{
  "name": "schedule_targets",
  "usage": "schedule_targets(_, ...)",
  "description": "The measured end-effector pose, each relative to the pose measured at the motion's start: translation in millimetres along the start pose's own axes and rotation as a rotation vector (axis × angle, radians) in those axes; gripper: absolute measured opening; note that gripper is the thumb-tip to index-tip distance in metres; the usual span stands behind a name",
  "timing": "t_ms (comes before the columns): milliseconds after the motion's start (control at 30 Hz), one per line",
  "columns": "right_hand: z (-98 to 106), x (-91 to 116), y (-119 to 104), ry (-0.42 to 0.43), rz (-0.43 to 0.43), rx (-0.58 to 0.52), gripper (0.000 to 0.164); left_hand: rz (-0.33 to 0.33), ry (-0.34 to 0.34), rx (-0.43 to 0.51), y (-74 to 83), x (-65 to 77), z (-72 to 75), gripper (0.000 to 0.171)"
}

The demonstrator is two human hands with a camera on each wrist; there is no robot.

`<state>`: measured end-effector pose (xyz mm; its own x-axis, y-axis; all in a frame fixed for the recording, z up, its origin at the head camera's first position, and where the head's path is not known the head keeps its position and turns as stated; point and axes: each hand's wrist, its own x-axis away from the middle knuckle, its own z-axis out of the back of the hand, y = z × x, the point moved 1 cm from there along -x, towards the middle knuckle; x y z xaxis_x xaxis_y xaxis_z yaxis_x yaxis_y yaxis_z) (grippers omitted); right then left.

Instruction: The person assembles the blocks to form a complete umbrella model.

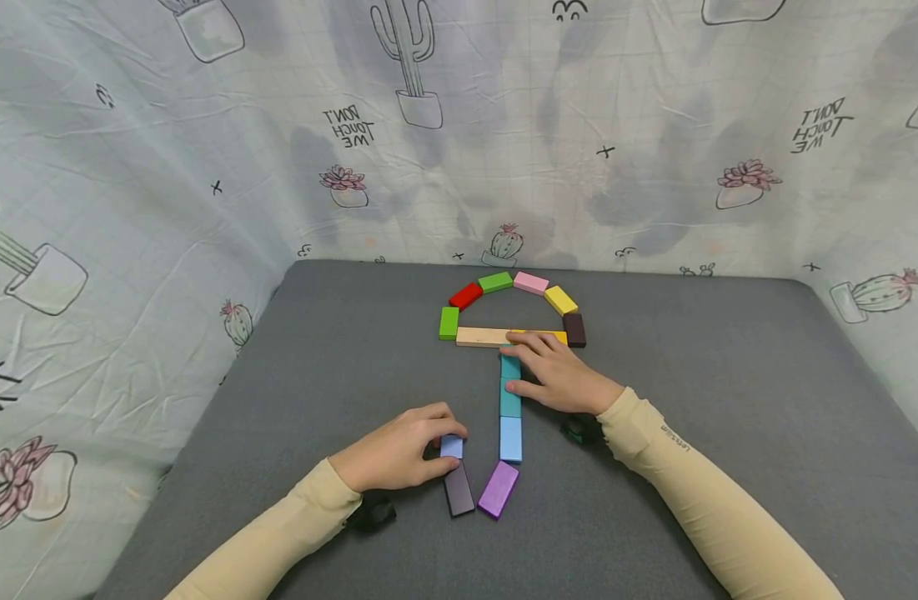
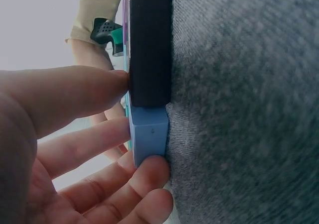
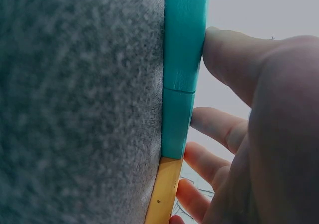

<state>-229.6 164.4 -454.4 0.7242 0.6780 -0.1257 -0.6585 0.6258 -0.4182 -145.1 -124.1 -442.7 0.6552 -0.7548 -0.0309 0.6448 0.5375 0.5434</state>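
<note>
My left hand (image 1: pixel 409 450) is over a short periwinkle-blue block (image 1: pixel 452 447) and a dark block (image 1: pixel 459 492) that lie end to end. Its thumb touches the dark block's top, while the fingers curl about the blue block's far end in the left wrist view. My right hand (image 1: pixel 559 375) rests with loose fingers on a column of teal blocks (image 1: pixel 510 404); the thumb touches one, and the fingertips reach near the yellow-orange block (image 3: pixel 163 189). Below the teal ones lies a light-blue block (image 1: pixel 511 439), then a slanted purple block (image 1: pixel 499 490).
An arc of green, red (image 1: pixel 466 296), pink (image 1: pixel 530 283), yellow (image 1: pixel 560 300) and dark brown (image 1: pixel 574 330) blocks stands over a beige block (image 1: pixel 479 337) at the column's top. The grey table (image 1: pixel 338 350) meets a patterned cloth (image 1: pixel 459 183) behind.
</note>
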Motion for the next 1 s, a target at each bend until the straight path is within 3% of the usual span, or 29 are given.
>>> schedule_targets(367,0.4,0.0,-1.0,-0.007,-0.006,-0.011,0.058,0.013,-0.006,-0.005,1.4,0.4,0.7,0.031)
schedule_targets(667,-0.9,0.0,0.1,-0.009,-0.007,-0.007,0.058,0.041,-0.013,-0.02,6.1,2.3,-1.3,0.048)
schedule_targets(1000,-0.7,-0.1,-0.1,-0.005,-0.011,-0.01,0.058,0.044,0.002,-0.038,8.4,2.9,-2.9,0.046)
